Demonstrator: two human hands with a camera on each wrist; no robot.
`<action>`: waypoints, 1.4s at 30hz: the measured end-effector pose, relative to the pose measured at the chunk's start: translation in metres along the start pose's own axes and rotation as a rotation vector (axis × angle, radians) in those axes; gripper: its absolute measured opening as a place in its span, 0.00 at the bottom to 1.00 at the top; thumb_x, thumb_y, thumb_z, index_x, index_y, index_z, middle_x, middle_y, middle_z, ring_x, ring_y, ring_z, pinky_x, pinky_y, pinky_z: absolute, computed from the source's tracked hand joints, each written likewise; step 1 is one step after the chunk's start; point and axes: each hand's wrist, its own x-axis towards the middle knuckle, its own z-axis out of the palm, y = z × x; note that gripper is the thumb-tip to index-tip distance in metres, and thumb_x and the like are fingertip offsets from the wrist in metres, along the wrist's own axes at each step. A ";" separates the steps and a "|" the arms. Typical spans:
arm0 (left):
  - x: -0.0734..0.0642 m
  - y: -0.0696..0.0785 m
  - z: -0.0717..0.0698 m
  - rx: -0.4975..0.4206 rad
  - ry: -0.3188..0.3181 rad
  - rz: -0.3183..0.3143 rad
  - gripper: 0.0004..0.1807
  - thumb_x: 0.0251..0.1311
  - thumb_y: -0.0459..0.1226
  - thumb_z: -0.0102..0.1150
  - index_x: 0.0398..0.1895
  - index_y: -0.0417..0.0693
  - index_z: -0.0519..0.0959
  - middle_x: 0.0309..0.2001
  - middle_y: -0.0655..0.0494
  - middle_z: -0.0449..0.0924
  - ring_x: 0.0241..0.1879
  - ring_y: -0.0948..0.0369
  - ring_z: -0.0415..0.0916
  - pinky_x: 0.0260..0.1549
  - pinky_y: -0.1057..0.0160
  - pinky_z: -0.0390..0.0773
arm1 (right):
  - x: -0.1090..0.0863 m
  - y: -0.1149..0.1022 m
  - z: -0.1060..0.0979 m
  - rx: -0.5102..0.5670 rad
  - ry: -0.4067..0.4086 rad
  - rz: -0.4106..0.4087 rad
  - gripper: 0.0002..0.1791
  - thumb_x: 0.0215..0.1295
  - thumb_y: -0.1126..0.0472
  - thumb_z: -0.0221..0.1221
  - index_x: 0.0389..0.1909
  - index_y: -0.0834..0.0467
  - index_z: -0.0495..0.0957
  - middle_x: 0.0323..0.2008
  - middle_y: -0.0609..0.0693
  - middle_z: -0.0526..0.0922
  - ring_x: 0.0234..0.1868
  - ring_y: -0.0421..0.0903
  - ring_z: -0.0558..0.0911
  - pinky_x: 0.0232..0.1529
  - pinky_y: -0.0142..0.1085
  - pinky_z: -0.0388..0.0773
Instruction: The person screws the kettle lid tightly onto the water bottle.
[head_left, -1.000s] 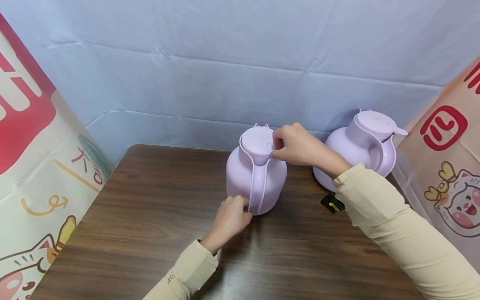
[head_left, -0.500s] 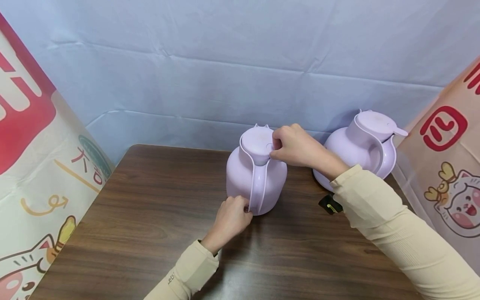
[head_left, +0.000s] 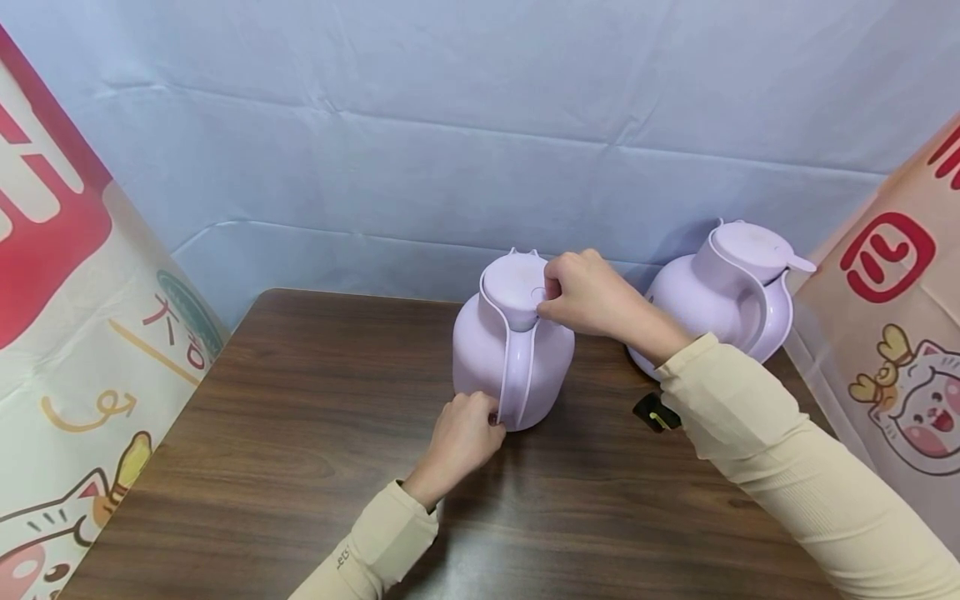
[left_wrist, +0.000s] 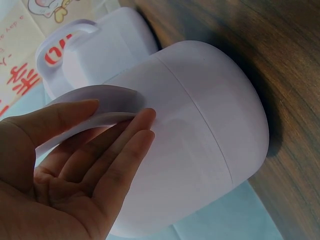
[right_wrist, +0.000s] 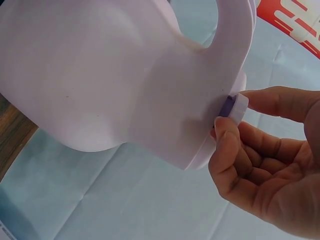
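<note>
A lilac thermos jug [head_left: 480,354] with a curved handle stands upright on the table. My left hand [head_left: 467,433] holds the lower end of its handle; in the left wrist view the thumb lies over the handle [left_wrist: 112,97] and the fingers are beneath. At the top, my right hand [head_left: 588,292] pinches a small tab on the lid [head_left: 516,279]. In the right wrist view, this tab [right_wrist: 239,109] sits between thumb and curled index finger, with a dark purple gap beside it. The lid still covers the jug's mouth.
A second lilac jug [head_left: 701,292], its handle towards the right, stands at the back right behind my right forearm. A small black and yellow piece [head_left: 654,412] shows beside the right sleeve. Blue cloth [head_left: 375,167] hangs behind the brown wooden table [head_left: 300,467].
My right hand and forearm have shifted very slightly left, and the black and yellow piece has moved left and down with the sleeve. The left hand and the jug look unchanged.
</note>
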 end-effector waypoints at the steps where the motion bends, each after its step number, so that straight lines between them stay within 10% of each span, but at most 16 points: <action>1: 0.000 0.000 0.000 0.000 0.000 0.001 0.17 0.38 0.28 0.60 0.06 0.50 0.63 0.10 0.59 0.60 0.13 0.60 0.59 0.13 0.62 0.64 | 0.000 0.000 0.000 0.000 0.001 0.006 0.08 0.45 0.65 0.57 0.12 0.59 0.70 0.16 0.49 0.71 0.23 0.49 0.70 0.26 0.38 0.66; 31: -0.001 -0.001 0.000 -0.009 -0.018 0.001 0.22 0.41 0.29 0.59 0.08 0.52 0.56 0.10 0.63 0.49 0.14 0.63 0.54 0.13 0.66 0.57 | -0.005 0.000 0.003 0.032 0.054 0.062 0.07 0.44 0.63 0.58 0.14 0.59 0.72 0.17 0.50 0.73 0.24 0.52 0.71 0.27 0.39 0.66; 42: -0.005 0.003 -0.001 -0.002 -0.031 -0.032 0.05 0.44 0.34 0.65 0.18 0.46 0.77 0.17 0.56 0.74 0.20 0.53 0.74 0.20 0.58 0.70 | -0.012 0.004 0.008 0.104 0.106 0.021 0.06 0.48 0.64 0.59 0.22 0.63 0.74 0.24 0.54 0.78 0.29 0.51 0.75 0.34 0.42 0.69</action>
